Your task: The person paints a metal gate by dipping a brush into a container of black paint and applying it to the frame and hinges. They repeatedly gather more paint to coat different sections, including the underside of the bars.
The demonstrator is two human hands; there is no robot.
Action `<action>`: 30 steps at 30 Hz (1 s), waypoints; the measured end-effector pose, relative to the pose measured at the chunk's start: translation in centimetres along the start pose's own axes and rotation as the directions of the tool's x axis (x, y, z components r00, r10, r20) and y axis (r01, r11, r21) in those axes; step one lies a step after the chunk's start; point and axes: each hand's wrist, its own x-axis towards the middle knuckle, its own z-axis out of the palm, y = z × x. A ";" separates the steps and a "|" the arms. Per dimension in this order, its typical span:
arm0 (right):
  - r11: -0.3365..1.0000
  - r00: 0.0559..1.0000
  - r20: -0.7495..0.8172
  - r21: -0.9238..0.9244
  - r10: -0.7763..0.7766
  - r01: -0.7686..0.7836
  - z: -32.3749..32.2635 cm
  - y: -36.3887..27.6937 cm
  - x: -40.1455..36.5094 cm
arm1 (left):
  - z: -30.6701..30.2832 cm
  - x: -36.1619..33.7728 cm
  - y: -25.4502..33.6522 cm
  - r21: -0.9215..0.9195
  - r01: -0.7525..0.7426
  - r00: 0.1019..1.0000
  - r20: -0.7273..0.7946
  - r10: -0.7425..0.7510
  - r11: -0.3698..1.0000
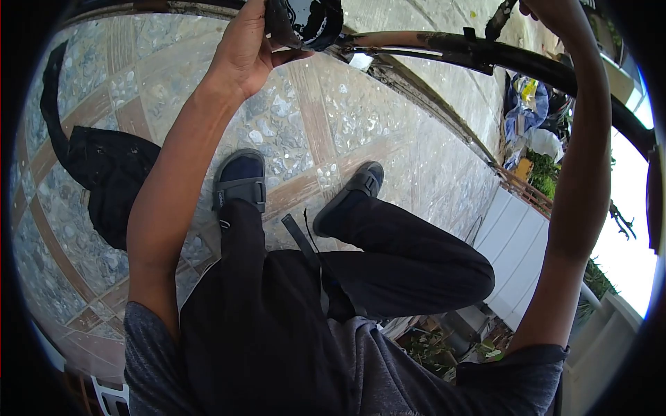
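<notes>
At the top of the view my left hand (246,52) is wrapped round a dark container (305,21) whose inside is smeared with glossy black. Right of it runs a long curved bar (451,47), mostly black, with a brownish stretch near the container. My right hand (548,10), partly cut off by the top edge, is above the bar with its fingers curled. Beside its fingertips a dark, narrow piece (501,19) slants down to the bar; whether the hand holds it is unclear.
A black cloth or bag (111,173) with a strap lies on the stone-patterned floor (284,128) at left. My sandalled feet are below the container. Bags and rubbish (531,104), plants and a white panel (513,239) are at right.
</notes>
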 end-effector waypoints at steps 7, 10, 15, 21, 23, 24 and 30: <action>0.979 0.980 -0.165 0.190 0.112 -0.080 1.1 -0.4 -0.8 | 0.1 -0.2 -0.1 0.031 -0.010 0.999 -0.042 0.012 0.999; 0.997 0.993 -0.110 0.075 0.036 -0.028 0.9 1.1 -0.2 | 0.4 -0.2 0.1 0.040 -0.007 0.999 -0.044 0.009 0.999; 0.995 0.986 -0.164 0.089 -0.035 0.051 1.5 -0.7 -0.3 | 0.2 -0.4 0.2 0.069 0.001 0.998 -0.064 0.003 0.998; 0.998 0.999 -0.038 -0.056 -0.007 0.005 2.1 -0.3 2.9 | 0.5 -0.6 0.4 0.048 0.018 0.998 -0.064 -0.015 0.999; 1.000 1.000 -0.005 -0.028 -0.008 0.008 1.9 -1.4 1.7 | 0.7 -0.8 0.5 0.049 0.018 0.997 -0.075 -0.014 0.999; 0.977 0.985 0.021 -0.120 -0.173 0.174 2.3 0.8 2.4 | 0.5 -0.5 0.3 0.017 0.004 0.999 -0.036 -0.004 1.000; 0.904 0.908 0.082 0.167 -0.411 0.394 3.1 -1.4 -5.8 | -0.7 -0.8 0.6 -0.032 -0.005 1.000 -0.003 0.005 0.999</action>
